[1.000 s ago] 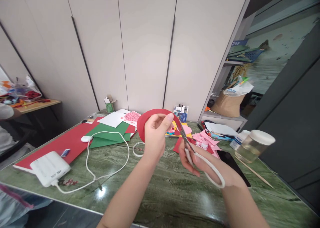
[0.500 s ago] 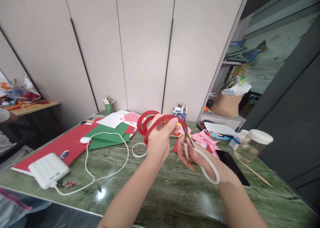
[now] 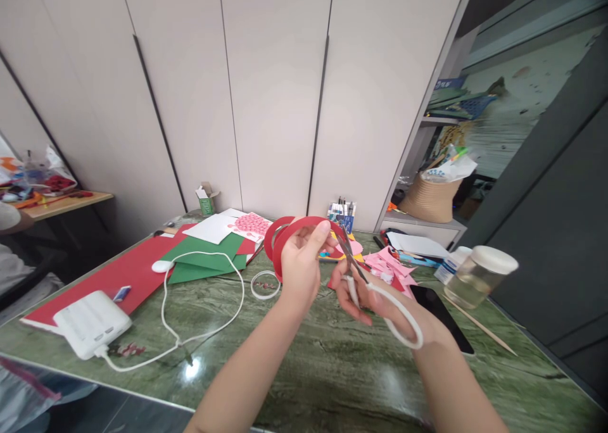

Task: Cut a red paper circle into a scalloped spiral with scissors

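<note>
Red paper strip (image 3: 279, 256): held above table (image 3: 313, 370); coils drawn closer together than half a second ago.
Left hand (image 3: 303, 259): pinched on strip.
Scissors (image 3: 358, 269): set at strip's right end; cutting judged under way.
Right hand (image 3: 351, 297): clamped on scissors.

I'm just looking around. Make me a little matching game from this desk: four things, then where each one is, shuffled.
Things
1. Scissors
2. Red paper strip
3. White box with ports
4. Black phone

Places
A. Lying flat on the right side of the green table
B. Held up in the person's left hand
C. On the left side of the table, near the front edge
D. In the person's right hand

Pairs: 1-D, 2-B, 3-C, 4-A
</note>
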Tool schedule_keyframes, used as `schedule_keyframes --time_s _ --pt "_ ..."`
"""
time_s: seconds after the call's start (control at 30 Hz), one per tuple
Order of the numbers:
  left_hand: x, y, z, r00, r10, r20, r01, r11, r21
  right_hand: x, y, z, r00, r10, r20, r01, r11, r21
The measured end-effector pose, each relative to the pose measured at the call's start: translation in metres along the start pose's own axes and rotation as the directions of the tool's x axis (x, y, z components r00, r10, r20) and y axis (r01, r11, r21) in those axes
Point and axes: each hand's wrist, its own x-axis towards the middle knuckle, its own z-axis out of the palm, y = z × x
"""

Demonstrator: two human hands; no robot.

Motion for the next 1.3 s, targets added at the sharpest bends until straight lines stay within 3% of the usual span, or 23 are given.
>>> schedule_keyframes --time_s 0.3,0.8,1.3 --pt "-0.004 -0.001 0.000 0.999 -0.045 0.013 0.046 0.999 -0.014 0.000 -0.007 0.004 0.994 -0.111 -0.012 0.111 0.982 0.151" --pt "-0.006 -0.002 0.002 0.999 -0.010 0.047 0.013 0.998 -0.064 -0.001 -0.017 0.010 0.985 -0.131 -0.111 0.143 0.983 0.114" --pt "-0.008 -0.002 0.004 0.999 0.034 0.010 -0.034 0.999 -0.029 -0.001 -0.024 0.016 0.982 -0.128 -0.141 0.143 0.985 0.099"
